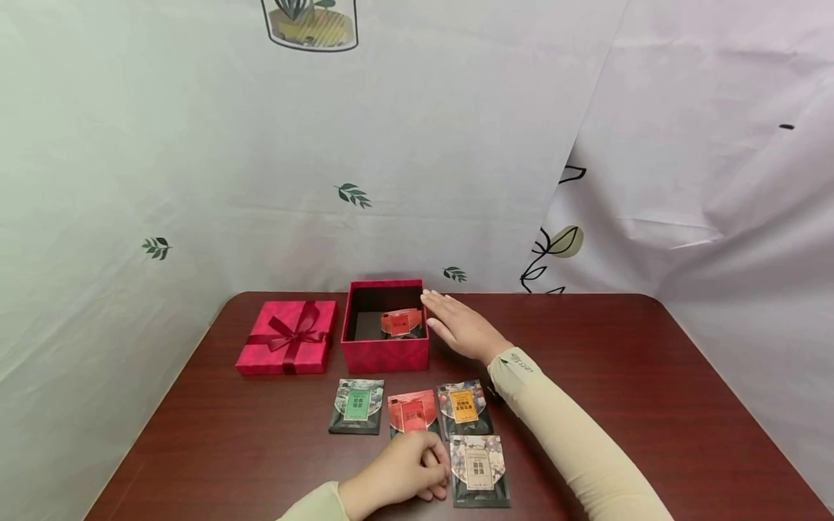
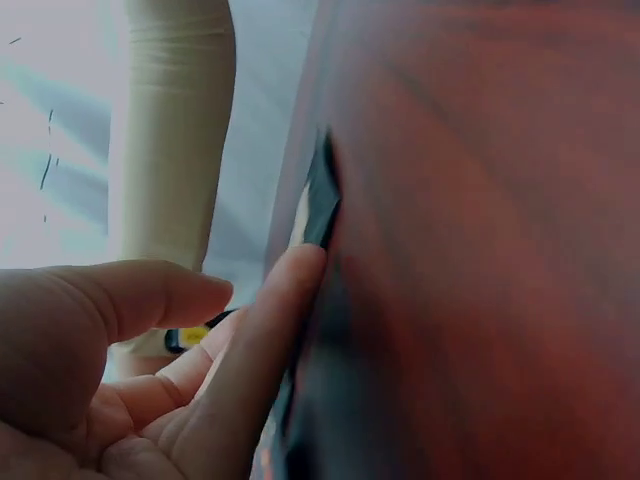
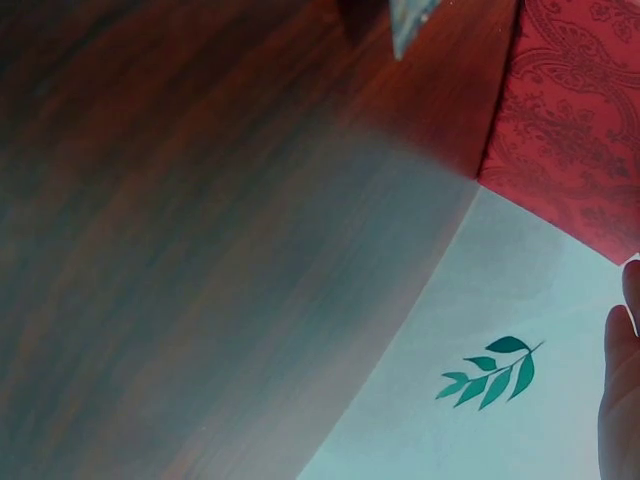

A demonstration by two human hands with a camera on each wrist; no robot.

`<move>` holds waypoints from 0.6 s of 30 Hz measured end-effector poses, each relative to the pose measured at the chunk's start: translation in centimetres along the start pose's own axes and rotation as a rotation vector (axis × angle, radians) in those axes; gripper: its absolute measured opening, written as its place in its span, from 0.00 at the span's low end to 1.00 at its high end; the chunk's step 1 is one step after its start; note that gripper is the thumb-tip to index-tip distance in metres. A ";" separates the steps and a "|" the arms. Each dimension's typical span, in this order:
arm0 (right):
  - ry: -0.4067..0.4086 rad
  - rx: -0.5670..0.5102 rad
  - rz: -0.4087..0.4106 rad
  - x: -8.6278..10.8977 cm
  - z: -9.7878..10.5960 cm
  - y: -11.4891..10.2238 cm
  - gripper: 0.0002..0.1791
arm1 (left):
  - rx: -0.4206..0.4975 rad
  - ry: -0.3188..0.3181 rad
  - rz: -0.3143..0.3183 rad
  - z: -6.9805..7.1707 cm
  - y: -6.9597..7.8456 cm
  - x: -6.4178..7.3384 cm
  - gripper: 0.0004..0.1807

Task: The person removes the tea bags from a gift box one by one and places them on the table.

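My right hand (image 1: 460,329) lies along the right wall of a red patterned gift box (image 1: 386,357), its fingers extended at the top edge. Inside the lidless box stands a red tea sachet (image 1: 402,323). Lower down, my left hand (image 1: 412,467) has loosely bent fingers beside the left edge of a beige-labelled tea sachet (image 1: 479,474). In the left wrist view, a fingertip meets the edge of a dark sachet (image 2: 324,205), while the thumb stands apart from that finger. Another red tea sachet (image 1: 412,411) is partly hidden behind this hand.
The box's lid (image 1: 287,337), tied with a dark red bow, sits left of the box. A green-labelled sachet (image 1: 356,407) and an orange-labelled sachet (image 1: 465,407) lie on the brown table (image 1: 215,441). A white printed cloth (image 1: 417,145) hangs behind the table.
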State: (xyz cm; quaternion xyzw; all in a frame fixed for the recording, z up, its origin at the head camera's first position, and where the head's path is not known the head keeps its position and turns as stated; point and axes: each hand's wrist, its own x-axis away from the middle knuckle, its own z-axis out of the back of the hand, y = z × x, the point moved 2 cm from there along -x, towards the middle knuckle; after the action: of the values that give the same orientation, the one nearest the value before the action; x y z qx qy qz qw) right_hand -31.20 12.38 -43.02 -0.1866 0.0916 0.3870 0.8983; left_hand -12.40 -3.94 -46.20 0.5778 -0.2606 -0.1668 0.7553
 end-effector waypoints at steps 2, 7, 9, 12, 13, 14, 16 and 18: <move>0.005 0.002 0.003 0.0 0.0 0.0 0.30 | -0.038 0.009 -0.022 0.6 0.4 -0.1 0.05; 0.022 -0.008 0.011 0.1 -0.1 0.1 0.30 | -0.155 0.057 -0.105 2.4 1.9 -0.4 0.04; 0.025 -0.013 0.016 0.1 -0.1 0.1 0.30 | -0.226 0.102 -0.142 3.4 2.7 -0.6 0.03; 0.031 -0.018 0.028 0.1 -0.2 0.2 0.30 | -0.323 0.191 -0.189 5.1 4.1 -0.8 0.03; 0.033 -0.017 0.032 0.0 -0.2 0.2 0.29 | -0.346 0.224 -0.205 5.7 4.5 -0.9 0.03; 0.035 -0.015 0.034 0.0 -0.2 0.2 0.29 | -0.355 0.253 -0.213 6.2 5.0 -0.9 0.03; 0.037 -0.012 0.033 0.0 -0.3 0.2 0.29 | -0.360 0.312 -0.227 7.3 5.8 -1.0 0.02; 0.037 -0.011 0.029 0.0 -0.2 0.2 0.29 | -0.367 0.373 -0.233 8.4 6.6 -1.2 0.03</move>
State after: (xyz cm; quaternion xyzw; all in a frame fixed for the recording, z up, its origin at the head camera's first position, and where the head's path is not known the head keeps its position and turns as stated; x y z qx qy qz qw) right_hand -31.33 12.39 -43.28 -0.1973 0.1088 0.3968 0.8898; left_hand -18.60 -8.04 -38.44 0.4783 -0.0143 -0.1878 0.8578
